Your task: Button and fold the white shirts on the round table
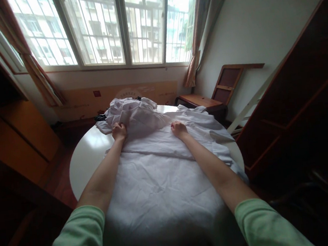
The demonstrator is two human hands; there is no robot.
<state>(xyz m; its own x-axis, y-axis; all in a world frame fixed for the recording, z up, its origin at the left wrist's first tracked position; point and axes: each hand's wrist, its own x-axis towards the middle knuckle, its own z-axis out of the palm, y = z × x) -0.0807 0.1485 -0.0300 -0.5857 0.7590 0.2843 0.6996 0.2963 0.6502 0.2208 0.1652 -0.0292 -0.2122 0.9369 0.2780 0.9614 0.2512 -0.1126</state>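
A large white cloth [161, 178] lies spread over the table, its near part hanging toward me over the front edge. My left hand [119, 131] is closed on the cloth at the left, beside a bunched white heap [133, 110]. Further right, my right hand [179, 129] is closed in a fist on the same cloth. A fold line crosses the cloth just below both hands. Whether the heap is part of the same cloth I cannot tell.
The round white table [83, 167] shows its bare rim at the left. A dark item [100, 117] pokes out beside the heap. Behind stand a wooden chair [227, 84], a long flat cardboard box [81, 102] and a barred window [100, 31]. An orange-brown cabinet [26, 134] is at the left.
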